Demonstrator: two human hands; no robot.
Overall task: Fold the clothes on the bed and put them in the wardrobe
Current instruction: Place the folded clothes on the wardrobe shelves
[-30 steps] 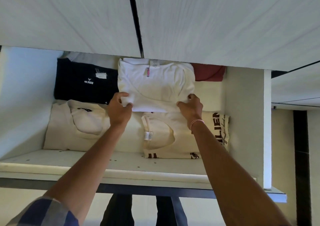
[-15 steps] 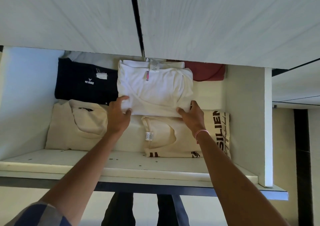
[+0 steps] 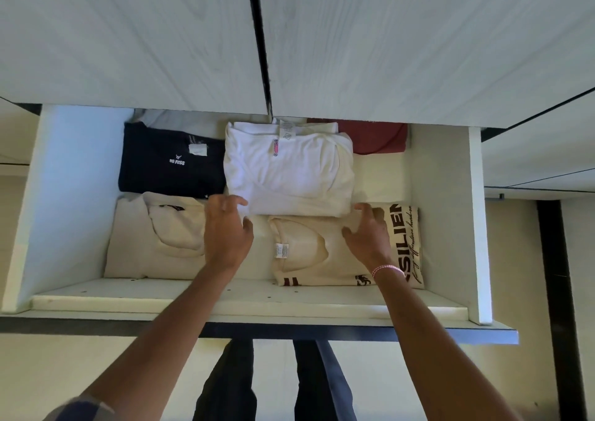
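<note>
Left hand (image 3: pixel 227 232) and right hand (image 3: pixel 370 233) are slack, empty, at the white shirt (image 3: pixel 289 169) beside a black shirt (image 3: pixel 161 172).

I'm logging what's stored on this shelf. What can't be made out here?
Head view:
- maroon garment: mostly hidden under the upper panel.
- grey garment: covered by the black shirt and that panel.
- cream shirt's print: partly behind the right hand, folded under.
- its care label: text too small.
</note>
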